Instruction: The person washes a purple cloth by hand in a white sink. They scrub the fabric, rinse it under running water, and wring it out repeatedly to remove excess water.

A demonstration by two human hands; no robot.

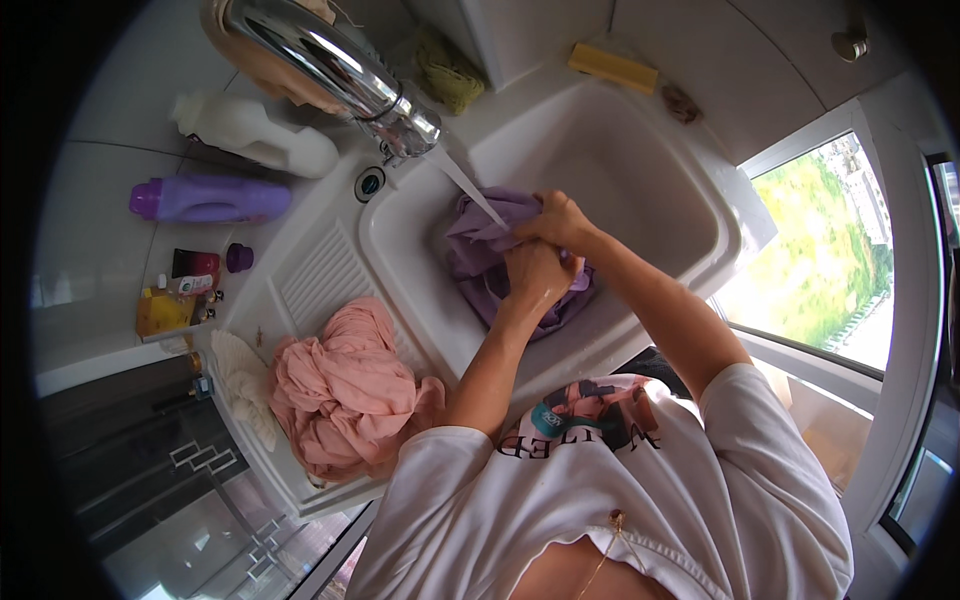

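A purple cloth (483,240) lies bunched in the white sink basin (640,150), both my hands closed on it. My left hand (540,272) grips its folds on the near side. Just beyond and to the right, my right hand (560,222) is clenched round another part of the cloth. The two hands touch or nearly touch, and some fingertips are hidden in the fabric. Water (465,182) runs from the chrome faucet (385,105) onto the cloth beside my hands.
A heap of pink fabric (345,390) rests on the ribbed washboard (320,275) left of the basin. A white bottle (255,135), a purple bottle (215,199) and small containers stand along the left wall. A yellow soap bar (613,68) sits on the far rim. A window (825,245) is at right.
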